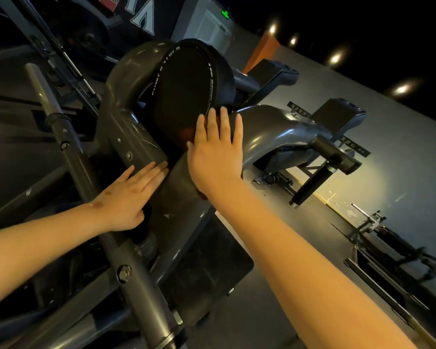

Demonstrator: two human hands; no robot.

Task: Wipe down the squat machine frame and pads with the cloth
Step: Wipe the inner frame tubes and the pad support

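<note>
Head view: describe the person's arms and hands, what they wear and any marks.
Both arms are bare, no sleeves in view. The left hand and right hand wear no gloves; no ring, watch or band shows. Small dark marks dot the back of the left hand and its wrist.

1. At twelve o'clock, I find the black round vinyl pad (pixel 184 91) blocking the way ahead.
2. At ten, the slanted silver steel bar (pixel 39 89) crowds the left.
3. At four, bare grey floor (pixel 337 238) gives me room below the curved grey metal frame arm (pixel 269 127).
</note>
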